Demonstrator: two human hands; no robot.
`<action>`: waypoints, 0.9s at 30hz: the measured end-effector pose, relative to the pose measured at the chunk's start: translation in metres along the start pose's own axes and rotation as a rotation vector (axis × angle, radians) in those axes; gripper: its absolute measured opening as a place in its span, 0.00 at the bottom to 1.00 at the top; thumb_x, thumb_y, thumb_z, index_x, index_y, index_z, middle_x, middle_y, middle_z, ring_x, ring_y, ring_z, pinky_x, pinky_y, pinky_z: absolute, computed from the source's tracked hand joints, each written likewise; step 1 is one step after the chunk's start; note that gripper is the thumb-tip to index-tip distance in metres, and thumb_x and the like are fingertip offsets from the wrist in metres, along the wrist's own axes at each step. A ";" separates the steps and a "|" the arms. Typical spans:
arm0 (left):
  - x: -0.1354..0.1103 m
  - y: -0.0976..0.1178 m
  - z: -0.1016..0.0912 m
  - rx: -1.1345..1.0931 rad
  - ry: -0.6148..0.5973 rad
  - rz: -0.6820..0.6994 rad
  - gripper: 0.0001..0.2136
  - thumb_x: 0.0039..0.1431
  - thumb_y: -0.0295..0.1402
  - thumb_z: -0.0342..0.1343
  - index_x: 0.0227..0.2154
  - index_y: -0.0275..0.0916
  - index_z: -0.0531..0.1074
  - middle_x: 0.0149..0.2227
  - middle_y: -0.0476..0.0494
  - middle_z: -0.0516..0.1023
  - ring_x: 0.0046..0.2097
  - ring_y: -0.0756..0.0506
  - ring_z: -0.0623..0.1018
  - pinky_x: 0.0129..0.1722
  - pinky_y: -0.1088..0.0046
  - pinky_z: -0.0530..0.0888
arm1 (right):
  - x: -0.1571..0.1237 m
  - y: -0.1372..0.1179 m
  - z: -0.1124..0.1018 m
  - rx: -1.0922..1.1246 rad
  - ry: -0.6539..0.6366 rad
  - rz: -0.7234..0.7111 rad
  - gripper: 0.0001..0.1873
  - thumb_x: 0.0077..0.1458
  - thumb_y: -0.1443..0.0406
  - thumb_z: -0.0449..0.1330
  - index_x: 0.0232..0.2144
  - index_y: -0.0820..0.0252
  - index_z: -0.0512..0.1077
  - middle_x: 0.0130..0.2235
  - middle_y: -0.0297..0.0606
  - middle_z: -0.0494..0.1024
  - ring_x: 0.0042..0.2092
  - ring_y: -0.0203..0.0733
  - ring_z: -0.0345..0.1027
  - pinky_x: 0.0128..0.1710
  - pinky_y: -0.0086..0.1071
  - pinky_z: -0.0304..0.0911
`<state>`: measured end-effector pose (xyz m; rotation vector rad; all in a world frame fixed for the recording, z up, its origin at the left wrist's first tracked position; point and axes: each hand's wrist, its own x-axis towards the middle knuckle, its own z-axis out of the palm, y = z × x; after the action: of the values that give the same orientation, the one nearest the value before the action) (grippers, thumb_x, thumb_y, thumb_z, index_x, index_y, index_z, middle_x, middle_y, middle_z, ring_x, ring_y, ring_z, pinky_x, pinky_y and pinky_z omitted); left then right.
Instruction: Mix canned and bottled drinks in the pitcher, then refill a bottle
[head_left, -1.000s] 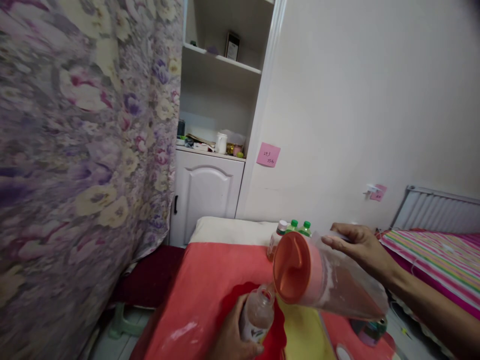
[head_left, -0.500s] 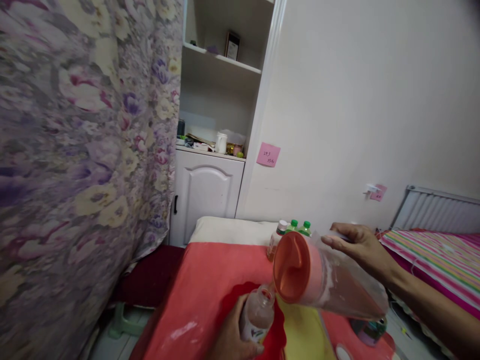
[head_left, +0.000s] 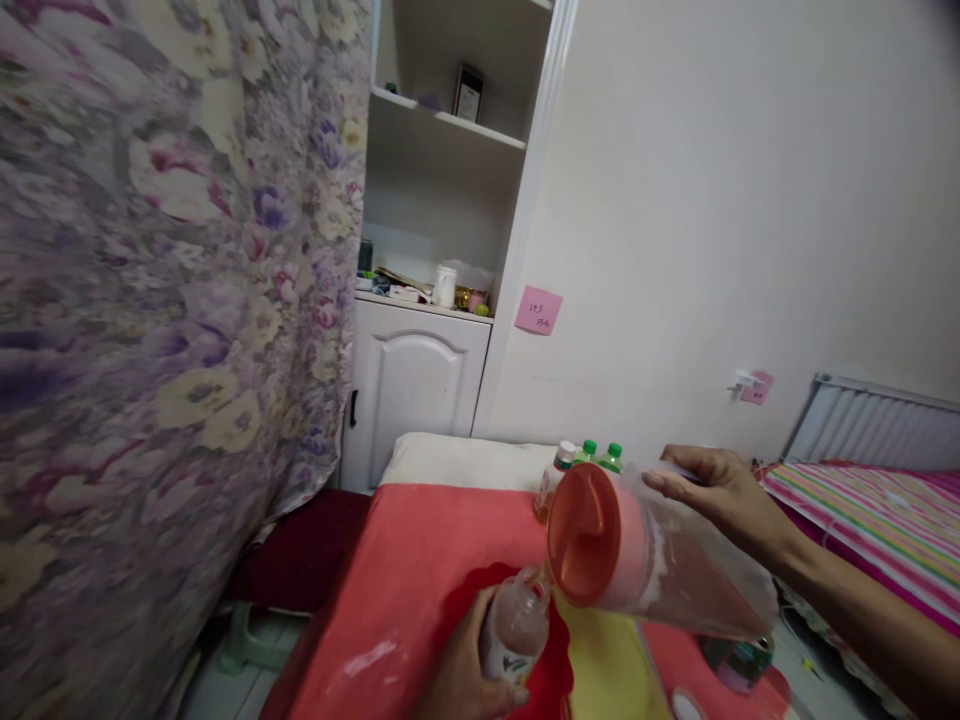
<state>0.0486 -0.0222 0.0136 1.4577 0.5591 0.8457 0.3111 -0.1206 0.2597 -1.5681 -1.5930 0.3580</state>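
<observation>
My right hand grips the handle of a clear pitcher with an orange lid. The pitcher lies tilted almost on its side, its lid end pointing left, with pinkish-brown liquid inside. Wrapped around a small clear bottle is my left hand. That bottle has no cap on, carries a label and leans slightly. Its mouth sits just below and left of the pitcher's lid, where a thin stream seems to run. Under the bottle is a red scalloped mat or tray.
On the table, behind the pitcher, stand a white-capped bottle and two green-capped bottles. A dark green container is under the pitcher, near a white round lid. A flowered curtain hangs left; a bed is right.
Both hands, the pitcher and the bottle keep nearly the same pose. The liquid in the small bottle looks slightly higher. The camera view has shifted very little.
</observation>
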 end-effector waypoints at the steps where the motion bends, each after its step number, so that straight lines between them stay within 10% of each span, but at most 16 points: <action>1: 0.000 0.000 0.000 -0.009 -0.004 0.001 0.41 0.33 0.16 0.60 0.57 0.43 0.67 0.60 0.42 0.79 0.60 0.34 0.77 0.59 0.60 0.72 | 0.000 0.000 0.000 0.008 -0.005 0.005 0.29 0.54 0.41 0.64 0.21 0.57 0.63 0.23 0.26 0.58 0.27 0.34 0.51 0.26 0.31 0.46; 27: -0.001 0.004 0.000 0.034 0.013 -0.012 0.39 0.34 0.15 0.59 0.56 0.42 0.68 0.56 0.42 0.81 0.57 0.35 0.79 0.54 0.62 0.75 | 0.000 -0.003 0.003 -0.016 0.000 0.003 0.29 0.54 0.41 0.64 0.21 0.56 0.62 0.23 0.26 0.58 0.27 0.34 0.52 0.26 0.31 0.47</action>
<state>0.0469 -0.0233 0.0177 1.4797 0.5936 0.8405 0.3070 -0.1202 0.2596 -1.5823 -1.5974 0.3477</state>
